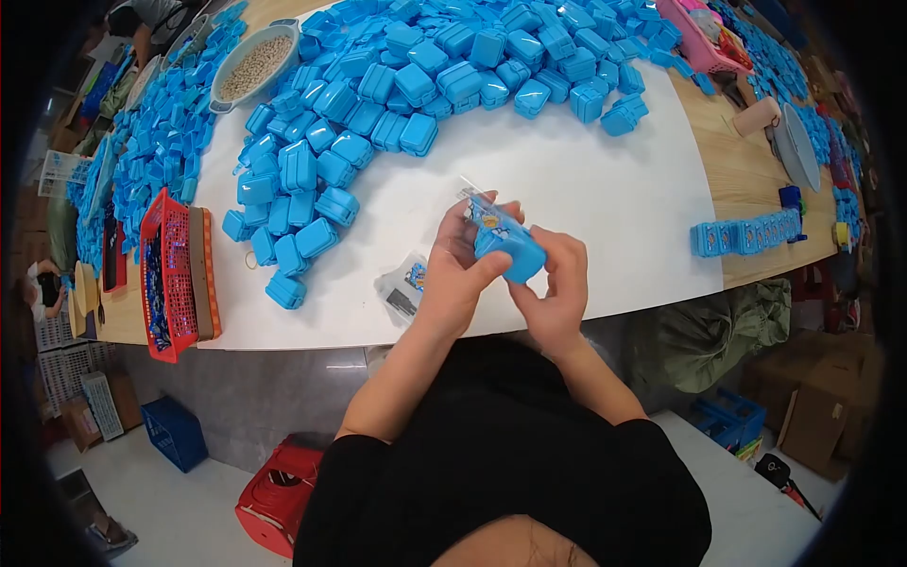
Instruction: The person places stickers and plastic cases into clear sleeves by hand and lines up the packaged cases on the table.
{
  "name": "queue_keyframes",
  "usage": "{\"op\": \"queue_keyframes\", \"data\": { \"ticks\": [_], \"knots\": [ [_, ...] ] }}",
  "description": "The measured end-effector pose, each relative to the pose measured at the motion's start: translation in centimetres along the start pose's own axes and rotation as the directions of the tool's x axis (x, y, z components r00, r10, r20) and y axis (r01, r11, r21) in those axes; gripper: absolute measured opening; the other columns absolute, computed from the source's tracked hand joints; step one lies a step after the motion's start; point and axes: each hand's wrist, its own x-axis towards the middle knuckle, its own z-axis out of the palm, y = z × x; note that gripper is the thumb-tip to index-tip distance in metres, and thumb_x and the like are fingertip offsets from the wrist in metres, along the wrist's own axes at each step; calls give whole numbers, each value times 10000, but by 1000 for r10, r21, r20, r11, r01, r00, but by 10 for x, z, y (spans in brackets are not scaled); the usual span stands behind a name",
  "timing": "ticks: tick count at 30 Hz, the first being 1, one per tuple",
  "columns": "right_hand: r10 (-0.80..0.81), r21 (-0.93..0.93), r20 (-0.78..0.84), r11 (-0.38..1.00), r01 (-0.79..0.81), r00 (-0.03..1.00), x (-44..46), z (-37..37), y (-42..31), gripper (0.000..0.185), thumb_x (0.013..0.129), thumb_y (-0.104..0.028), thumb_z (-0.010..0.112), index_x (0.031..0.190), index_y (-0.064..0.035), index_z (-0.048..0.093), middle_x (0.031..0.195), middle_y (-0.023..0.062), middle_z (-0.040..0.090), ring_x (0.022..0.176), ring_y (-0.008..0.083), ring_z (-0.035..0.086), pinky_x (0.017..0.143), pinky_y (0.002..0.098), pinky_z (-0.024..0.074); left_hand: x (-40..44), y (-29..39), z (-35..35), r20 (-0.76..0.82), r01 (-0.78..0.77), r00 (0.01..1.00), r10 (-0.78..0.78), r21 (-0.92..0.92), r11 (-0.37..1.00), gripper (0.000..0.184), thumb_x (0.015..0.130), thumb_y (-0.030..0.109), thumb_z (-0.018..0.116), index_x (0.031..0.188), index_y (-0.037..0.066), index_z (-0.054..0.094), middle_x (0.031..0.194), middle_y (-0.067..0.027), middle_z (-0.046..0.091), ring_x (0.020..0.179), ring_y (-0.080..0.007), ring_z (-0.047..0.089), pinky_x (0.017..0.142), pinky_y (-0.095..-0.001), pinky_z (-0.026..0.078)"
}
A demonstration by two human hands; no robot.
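Observation:
Both hands hold one small blue case [525, 257] above the white sheet [624, 217]. My left hand [463, 269] grips its left side, with the thumb on the case and a clear plastic piece with a printed sticker [489, 215] at the fingers. On the right side of the case, my right hand [557, 283] has its fingers and thumb closed round it. A clear bag with printed pieces [408, 283] lies on the sheet beside my left wrist.
Blue cases [416, 85] are heaped across the back and left. A red basket [172, 274] stands at the left edge, a bowl of beads [255, 68] behind it. Lined-up cases [746, 233] sit at right, near a grey tray [796, 146] and pink basket [704, 38].

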Motion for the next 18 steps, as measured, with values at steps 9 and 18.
{"op": "queue_keyframes", "data": {
  "ticks": [9, 18],
  "knots": [
    [321, 144, 90, 932, -331, 943, 0, -8, -2, 623, 731, 53, 694, 1307, -28, 470, 1225, 121, 496, 1097, 252, 524, 924, 318, 468, 3, -12, 2, 60, -182, 980, 189, -96, 979, 941, 755, 150, 760, 1485, 101, 170, 1314, -221, 469, 1213, -342, 506, 987, -420, 448],
    [112, 82, 310, 986, -144, 944, 20, -41, 8, 616, 704, 21, 714, 1285, -46, 520, 1097, 113, 560, 1035, 285, 544, 940, 340, 459, -4, 5, 6, 210, -101, 976, 61, 183, 978, 897, 777, 43, 705, 1490, 152, 172, 1293, -202, 474, 1111, -312, 553, 959, -402, 447]
  ]
}}
